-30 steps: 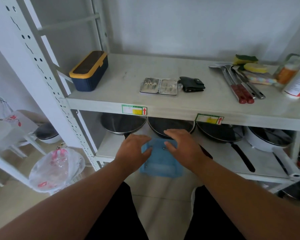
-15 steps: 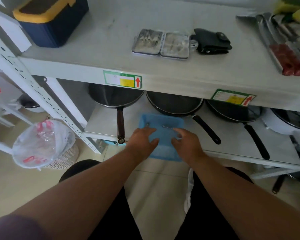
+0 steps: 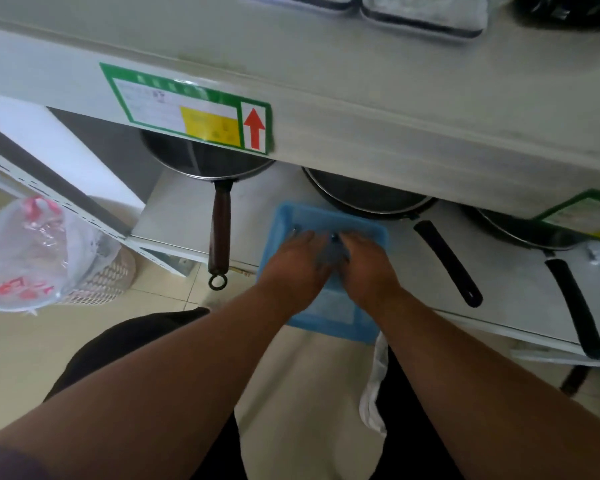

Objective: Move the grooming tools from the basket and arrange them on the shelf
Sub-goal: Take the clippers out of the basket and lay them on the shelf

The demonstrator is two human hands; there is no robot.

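Observation:
A blue plastic basket (image 3: 328,216) sits on the front of the lower shelf (image 3: 181,209), partly over its edge. My left hand (image 3: 295,266) and my right hand (image 3: 369,266) are both down inside it, close together, fingers curled over something grey (image 3: 331,256) between them. A small metal tool (image 3: 294,231) shows at my left fingertips. What either hand grips is hidden. On the upper shelf (image 3: 361,81) the open tool case (image 3: 420,13) lies at the top edge of view.
Three pans stand on the lower shelf behind the basket, their handles (image 3: 220,233) (image 3: 445,261) (image 3: 574,306) sticking out forward on both sides of it. A bin lined with a plastic bag (image 3: 32,251) stands on the floor to the left. A black pouch (image 3: 568,8) lies on the upper shelf.
My head has come lower and closer to the shelf. Both hands have moved from the basket's near edge deeper into it and closer together.

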